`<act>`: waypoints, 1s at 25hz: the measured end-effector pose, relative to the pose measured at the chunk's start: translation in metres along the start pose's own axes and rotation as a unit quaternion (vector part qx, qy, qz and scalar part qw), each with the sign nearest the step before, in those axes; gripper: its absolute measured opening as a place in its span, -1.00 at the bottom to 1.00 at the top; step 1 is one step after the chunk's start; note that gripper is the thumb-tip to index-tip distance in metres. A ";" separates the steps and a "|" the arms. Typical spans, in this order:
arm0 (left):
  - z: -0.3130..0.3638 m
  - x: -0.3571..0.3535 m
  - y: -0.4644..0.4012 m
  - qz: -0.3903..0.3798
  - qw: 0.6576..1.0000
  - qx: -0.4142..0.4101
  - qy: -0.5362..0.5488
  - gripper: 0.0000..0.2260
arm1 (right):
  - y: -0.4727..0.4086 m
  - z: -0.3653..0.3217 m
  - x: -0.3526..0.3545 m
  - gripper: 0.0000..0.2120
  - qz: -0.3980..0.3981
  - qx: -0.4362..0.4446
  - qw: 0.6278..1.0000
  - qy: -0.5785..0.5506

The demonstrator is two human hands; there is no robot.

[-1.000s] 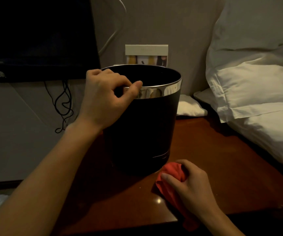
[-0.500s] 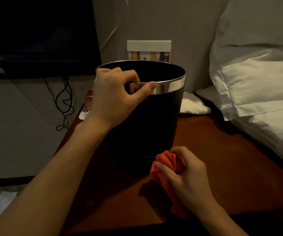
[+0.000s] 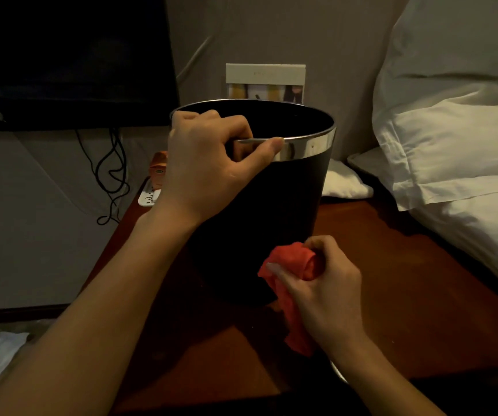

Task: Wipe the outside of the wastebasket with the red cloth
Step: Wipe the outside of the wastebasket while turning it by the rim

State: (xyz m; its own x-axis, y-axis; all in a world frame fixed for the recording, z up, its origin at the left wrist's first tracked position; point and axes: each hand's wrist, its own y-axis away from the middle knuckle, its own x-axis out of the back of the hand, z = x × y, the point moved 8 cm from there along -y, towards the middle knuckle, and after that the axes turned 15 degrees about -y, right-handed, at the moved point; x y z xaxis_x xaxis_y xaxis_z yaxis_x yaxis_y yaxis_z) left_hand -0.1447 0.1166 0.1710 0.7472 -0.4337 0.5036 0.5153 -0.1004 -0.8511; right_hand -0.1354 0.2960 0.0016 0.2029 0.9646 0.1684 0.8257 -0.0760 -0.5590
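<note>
Left hand (image 3: 208,166): grips the bin (image 3: 271,211) by its steel rim.
Right hand (image 3: 325,292): clutches the cloth (image 3: 292,265) against the lower wall.
Bin: upright on the table (image 3: 391,295).
Risk: hard wiping could tip it — especially if the rim grip slackens.

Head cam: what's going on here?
A person is cleaning a black wastebasket that stands on a wooden table beside white pillows. The left hand grips its silver rim, fingers hooked inside, thumb outside. The right hand holds a bunched red cloth against the lower front of the basket's side. Most of the outside is not yet covered by the cloth.
</note>
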 end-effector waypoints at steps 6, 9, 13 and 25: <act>0.002 0.001 -0.001 -0.002 1.000 -0.008 -0.002 -0.71 | 0.021 0.042 -0.014 -0.55 -0.039 -0.101 0.993 0.044; 0.000 0.000 -0.002 -0.010 1.000 -0.001 0.005 -0.72 | 0.007 0.030 -0.005 -0.57 -0.020 -0.068 0.997 0.038; -0.004 0.002 -0.002 -0.005 1.000 0.004 0.015 -0.72 | 0.000 0.014 -0.001 -0.58 -0.010 -0.035 0.999 -0.002; -0.005 0.001 -0.002 -0.005 1.000 -0.012 0.020 -0.73 | 0.019 0.017 -0.029 -0.55 -0.021 -0.038 0.996 0.084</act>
State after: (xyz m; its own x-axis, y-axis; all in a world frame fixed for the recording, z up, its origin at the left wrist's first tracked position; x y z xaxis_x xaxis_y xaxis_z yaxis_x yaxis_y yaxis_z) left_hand -0.1473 0.1115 0.1718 0.7243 -0.4679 0.5065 0.5120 -0.1271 -0.8495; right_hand -0.1348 0.2710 -0.0277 0.2475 0.9123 0.3263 0.8710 -0.0619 -0.4874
